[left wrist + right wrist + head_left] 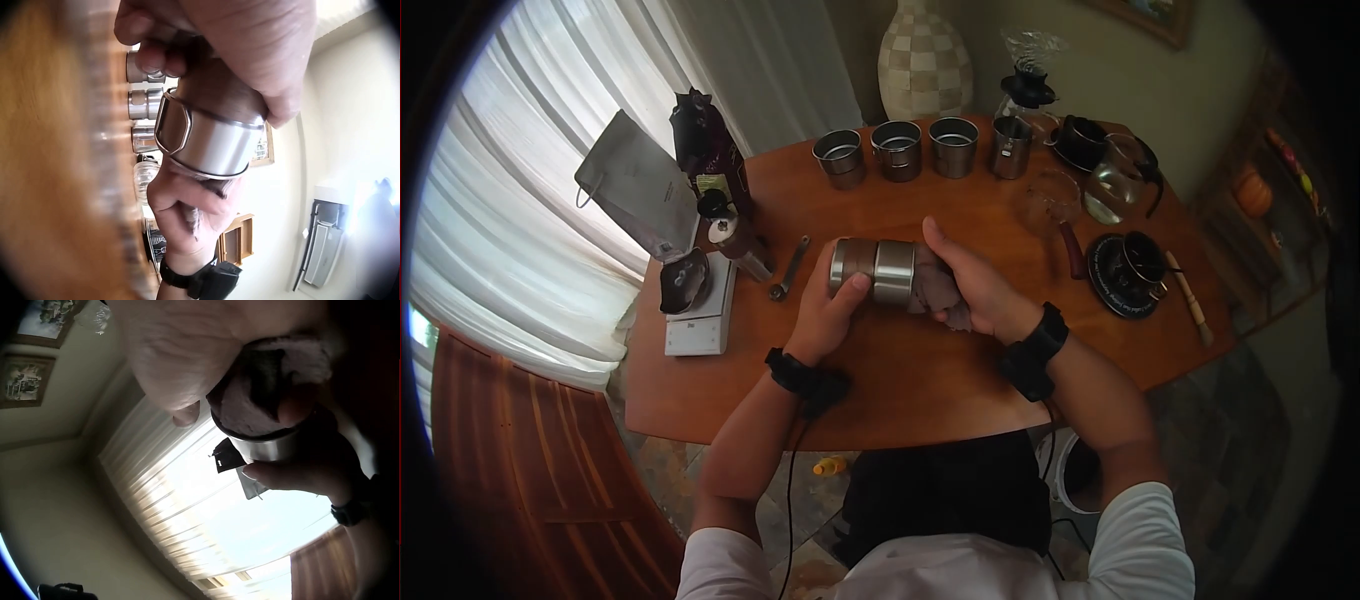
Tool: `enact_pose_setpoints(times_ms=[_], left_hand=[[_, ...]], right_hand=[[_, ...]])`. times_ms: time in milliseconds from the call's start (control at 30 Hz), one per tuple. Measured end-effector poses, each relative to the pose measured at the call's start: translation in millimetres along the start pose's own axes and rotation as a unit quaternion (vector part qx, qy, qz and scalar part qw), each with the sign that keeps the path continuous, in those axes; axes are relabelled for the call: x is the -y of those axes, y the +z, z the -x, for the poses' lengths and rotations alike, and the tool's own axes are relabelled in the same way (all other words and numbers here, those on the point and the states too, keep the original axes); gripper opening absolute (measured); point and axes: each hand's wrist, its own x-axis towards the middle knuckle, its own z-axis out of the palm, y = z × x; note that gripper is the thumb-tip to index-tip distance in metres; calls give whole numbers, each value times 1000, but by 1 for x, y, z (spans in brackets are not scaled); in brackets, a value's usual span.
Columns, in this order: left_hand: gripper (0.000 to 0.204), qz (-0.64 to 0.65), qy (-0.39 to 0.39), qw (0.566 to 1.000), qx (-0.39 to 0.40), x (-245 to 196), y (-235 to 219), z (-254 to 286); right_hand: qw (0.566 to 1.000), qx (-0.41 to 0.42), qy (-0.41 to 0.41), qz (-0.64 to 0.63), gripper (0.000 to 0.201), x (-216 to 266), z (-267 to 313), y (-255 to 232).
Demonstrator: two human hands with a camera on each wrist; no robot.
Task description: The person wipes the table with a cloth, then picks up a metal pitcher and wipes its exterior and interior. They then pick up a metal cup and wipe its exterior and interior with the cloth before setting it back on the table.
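Left hand (828,315) grips steel cup (873,270) — right hand (978,290) presses cloth (940,290) inside.

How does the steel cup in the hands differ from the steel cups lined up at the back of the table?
The held cup lies on its side, gripped by the left hand, with a cloth pushed into its mouth by the right hand. The back-row cups stand upright, untouched, mouths open. Both are shiny metal.

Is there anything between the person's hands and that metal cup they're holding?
For the left hand, nothing: its fingers grip the metal cup directly. The right hand has a grey cloth between it and the cup, bunched at the cup's open end and partly pushed inside.
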Motion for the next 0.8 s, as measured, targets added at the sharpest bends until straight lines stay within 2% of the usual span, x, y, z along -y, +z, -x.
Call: enact_pose_setpoints(times_ms=[33, 67, 133, 167, 200, 233, 267, 333, 367, 400, 467, 500, 567, 667, 700, 733, 800], left_hand=[[53, 19, -83, 996, -38, -9, 3, 4], [53, 36, -77, 995, -52, -7, 0, 2], [48, 108, -132, 985, -37, -2, -7, -4], [47, 126, -156, 978, -65, -7, -3, -3], [47, 148, -142, 975, -82, -8, -3, -3], [49, 170, -158, 971, -64, -9, -4, -4], [51, 190, -172, 966, -44, -9, -6, -4], [54, 235, -160, 956, -69, -6, -3, -4], [57, 262, -159, 949, -75, -4, -2, -5], [57, 273, -150, 946, -87, -3, -3, -5], [60, 234, -157, 958, -50, 1, -2, -4], [61, 236, -145, 959, -50, 6, -3, -5], [61, 263, -153, 951, -58, 4, -6, -7], [62, 306, -165, 935, -73, 8, -10, -8], [62, 325, -163, 928, -84, 10, -11, -9], [62, 327, -162, 927, -85, 13, -11, -11], [62, 357, -179, 909, -118, 18, -11, -14]], right_hand=[[999, -25, -7, 19, 40, 0, -3, -4], [999, -24, 3, 40, 40, -2, -7, -10], [982, 3, -100, 160, 33, -10, -13, -20], [979, 9, -90, 185, 33, -16, -16, -16], [950, 14, -181, 253, 32, -27, -17, -6], [910, 26, -270, 314, 34, -34, -17, -1], [903, 42, -262, 336, 34, -35, -16, -1], [923, 15, -233, 308, 47, -39, -17, 3], [922, -15, -253, 294, 40, -42, -21, 10], [919, -3, -248, 308, 40, -42, -26, 10], [926, -65, -212, 306, 30, -40, -32, 9], [925, -60, -209, 313, 30, -39, -37, 9], [894, -95, -274, 342, 23, -32, -49, 14], [899, -91, -263, 337, 21, -19, -61, 28], [871, -97, -288, 386, 21, -15, -68, 28], [870, -95, -288, 388, 21, -8, -75, 32], [802, -125, -301, 500, 22, 5, -88, 43]])
